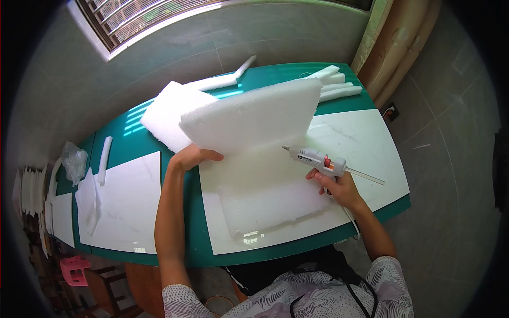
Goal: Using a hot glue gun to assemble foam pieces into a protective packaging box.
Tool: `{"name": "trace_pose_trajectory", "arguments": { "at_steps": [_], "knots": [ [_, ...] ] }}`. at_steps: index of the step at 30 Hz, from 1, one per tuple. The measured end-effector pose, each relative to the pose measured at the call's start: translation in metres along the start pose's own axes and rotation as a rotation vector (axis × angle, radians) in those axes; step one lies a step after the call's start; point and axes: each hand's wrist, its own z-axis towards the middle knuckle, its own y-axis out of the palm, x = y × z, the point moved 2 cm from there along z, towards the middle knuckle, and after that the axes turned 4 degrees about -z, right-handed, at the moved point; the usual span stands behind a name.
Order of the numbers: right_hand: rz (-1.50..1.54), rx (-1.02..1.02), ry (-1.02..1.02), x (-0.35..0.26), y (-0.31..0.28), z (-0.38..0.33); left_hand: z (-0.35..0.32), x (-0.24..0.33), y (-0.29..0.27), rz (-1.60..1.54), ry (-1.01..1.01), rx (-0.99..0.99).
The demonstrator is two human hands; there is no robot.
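Observation:
My right hand (342, 190) is closed around the handle of a white hot glue gun (314, 159). A clear glue stick (366, 176) pokes out of the gun's back end, and its nozzle points left, close to the foam. A white foam sheet (252, 114) stands upright, leaning slightly back. Its lower left edge is gripped by my left hand (195, 157), with the thumb in front and the other fingers mostly hidden. Below it, a second foam sheet (270, 199) lies flat, and the two meet along the upright one's bottom edge.
Under the flat foam is a glossy white marbled board (371, 153) on a green table (193, 233). More foam (172, 114) and foam strips (339, 93) lie toward the back. At left are another white board (130, 206) and a clear plastic bag (74, 161). A cord (351, 217) hangs below my right hand.

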Motion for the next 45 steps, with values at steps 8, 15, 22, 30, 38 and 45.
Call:
{"name": "trace_pose_trajectory", "arguments": {
  "at_steps": [8, 15, 22, 30, 38, 45],
  "knots": [
    [0.060, 0.139, 0.082, -0.007, 0.013, -0.001, 0.000, 0.002, 0.000, 0.043, -0.026, 0.025],
    [0.094, 0.241, 0.075, -0.007, 0.023, 0.000, 0.002, -0.003, -0.002, 0.058, -0.005, 0.024],
    [0.243, 0.254, 0.160, -0.019, 0.019, 0.003, 0.003, -0.002, -0.001, 0.053, -0.002, 0.014],
    [0.218, 0.287, 0.205, -0.023, 0.020, 0.004, 0.002, 0.000, 0.000, 0.025, -0.016, -0.025],
    [0.155, 0.346, 0.196, -0.028, 0.024, 0.007, 0.000, 0.003, 0.001, 0.066, -0.002, -0.004],
    [0.115, 0.347, 0.211, -0.026, 0.025, 0.010, -0.008, 0.013, 0.003, 0.040, 0.009, -0.059]
  ]
}}
